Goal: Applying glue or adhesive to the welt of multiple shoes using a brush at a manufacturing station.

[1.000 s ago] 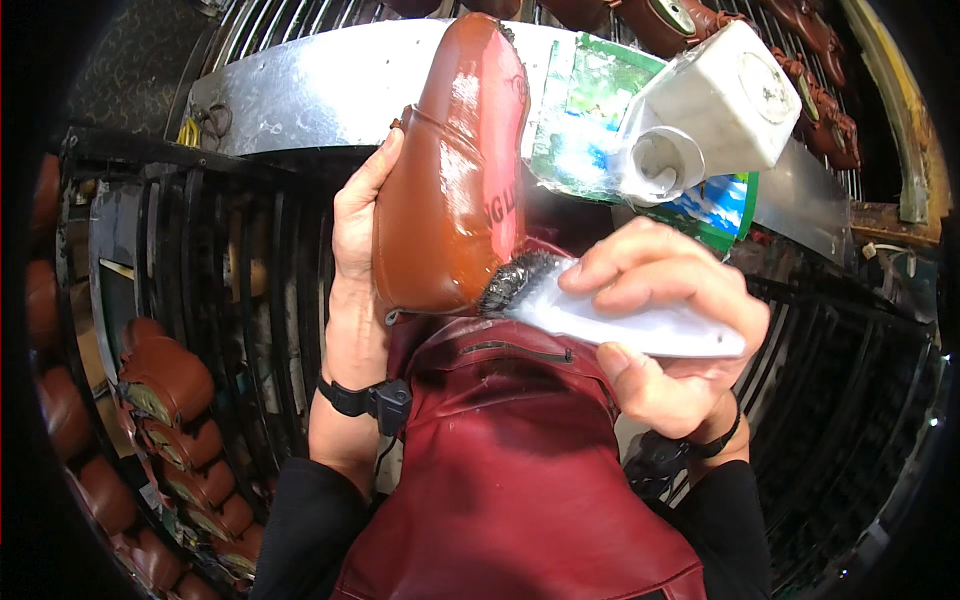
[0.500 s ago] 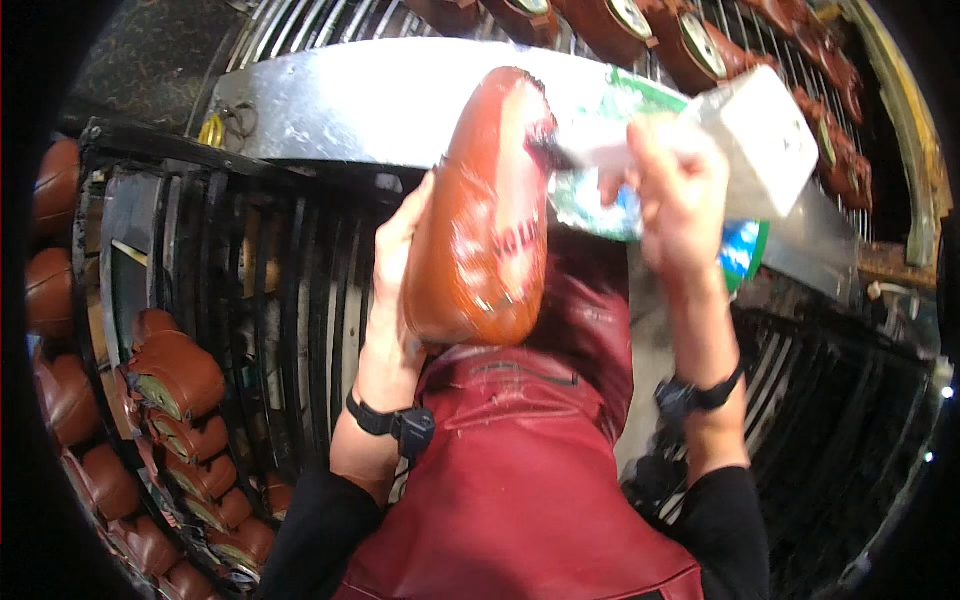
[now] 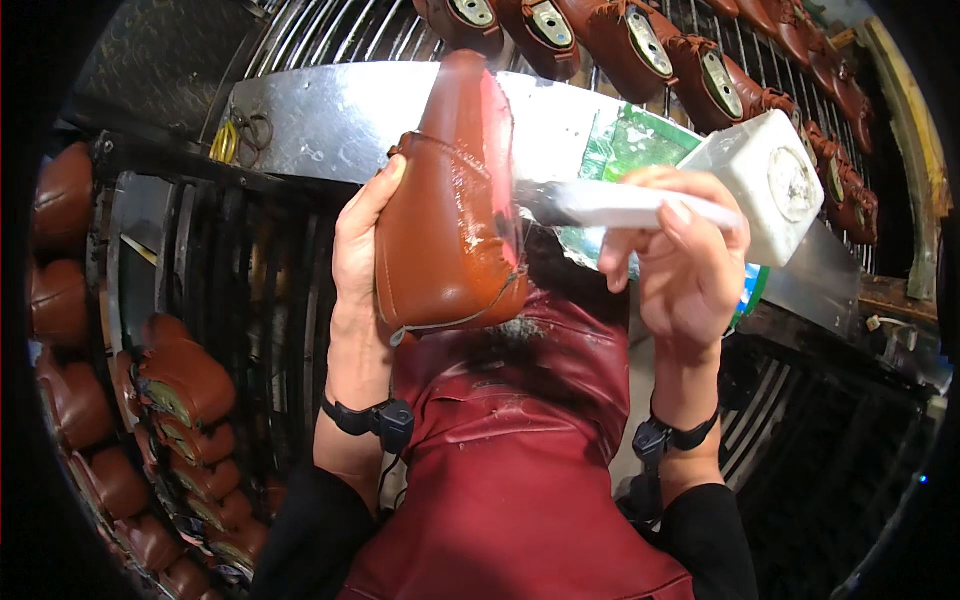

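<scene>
A brown leather shoe upper on its last is held up in front of me, tilted on its side, its pinkish sole face turned to the right. My left hand grips it from the left, thumb up near the collar. In my right hand is a brush with a white handle, fingers closed round it. The brush's dark bristles are at the shoe's bottom edge and look slightly blurred. A wet shine shows along that edge. Beyond the right hand, a white square plastic container stands tilted on the bench.
A metal bench runs across in front, with a green printed bag and yellow-handled scissors on it. Lasted shoes line the far rack. More brown shoes fill racks at left. Dark slatted racks flank my apron.
My left hand has rolled the shoe so more of its side and less of its sole face shows. The brush has moved down along the sole edge, its handle now nearly level.
</scene>
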Demonstrator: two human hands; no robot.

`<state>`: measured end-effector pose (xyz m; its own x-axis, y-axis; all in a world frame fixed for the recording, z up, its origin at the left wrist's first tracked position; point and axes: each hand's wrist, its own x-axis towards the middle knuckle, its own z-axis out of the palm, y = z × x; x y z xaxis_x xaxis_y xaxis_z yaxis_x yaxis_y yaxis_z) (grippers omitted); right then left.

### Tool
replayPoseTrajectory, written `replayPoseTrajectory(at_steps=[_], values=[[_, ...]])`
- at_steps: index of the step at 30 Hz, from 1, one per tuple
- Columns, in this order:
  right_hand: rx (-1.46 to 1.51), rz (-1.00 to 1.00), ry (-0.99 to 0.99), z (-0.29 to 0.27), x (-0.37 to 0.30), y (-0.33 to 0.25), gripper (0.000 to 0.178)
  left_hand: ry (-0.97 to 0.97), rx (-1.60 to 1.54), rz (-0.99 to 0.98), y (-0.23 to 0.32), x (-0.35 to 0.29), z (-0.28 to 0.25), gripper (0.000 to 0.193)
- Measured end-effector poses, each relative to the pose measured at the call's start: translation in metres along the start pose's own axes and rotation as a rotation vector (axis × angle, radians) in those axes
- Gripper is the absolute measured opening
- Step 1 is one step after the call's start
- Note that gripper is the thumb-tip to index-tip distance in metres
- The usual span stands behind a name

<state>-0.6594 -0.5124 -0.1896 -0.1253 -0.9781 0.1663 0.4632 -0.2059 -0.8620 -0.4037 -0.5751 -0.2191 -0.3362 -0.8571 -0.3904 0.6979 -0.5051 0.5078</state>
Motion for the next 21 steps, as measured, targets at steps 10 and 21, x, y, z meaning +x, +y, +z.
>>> replayPoseTrajectory(at_steps=[10,21], values=[[-0.561,-0.21,-0.236,0.045,-0.007,-0.05,0.014,-0.066,0.102,0.07,-0.024,-0.015,-0.002,0.038],[-0.545,-0.491,-0.587,0.034,-0.007,-0.067,0.029,-0.096,0.463,0.384,-0.033,-0.036,-0.01,0.037]])
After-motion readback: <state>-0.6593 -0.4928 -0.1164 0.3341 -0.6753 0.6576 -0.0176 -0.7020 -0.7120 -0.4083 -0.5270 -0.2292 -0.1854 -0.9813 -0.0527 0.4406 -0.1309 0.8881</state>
